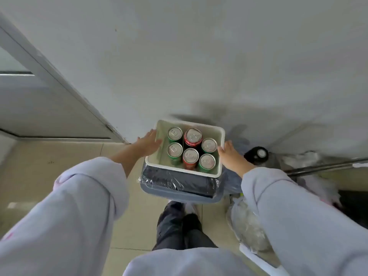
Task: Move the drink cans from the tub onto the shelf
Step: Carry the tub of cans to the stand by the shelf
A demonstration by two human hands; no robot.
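A white rectangular tub [220, 156] rests on top of a grey bin against the wall. Several drink cans stand upright inside it, tops showing: green ones such as a green can [174, 134] at the back left, and two red ones, including a red can [192, 136] at the back middle. My left hand [148, 143] presses on the tub's left side, thumb at the rim. My right hand [231, 156] lies against its right side, thumb at the rim. No shelf is in view.
The grey bin [179, 193] under the tub has a clear plastic liner. A door frame [65, 86] runs along the left. To the right lie a black round object [256, 154], a metal pole [322, 165] and plastic bags [247, 226] on the tiled floor.
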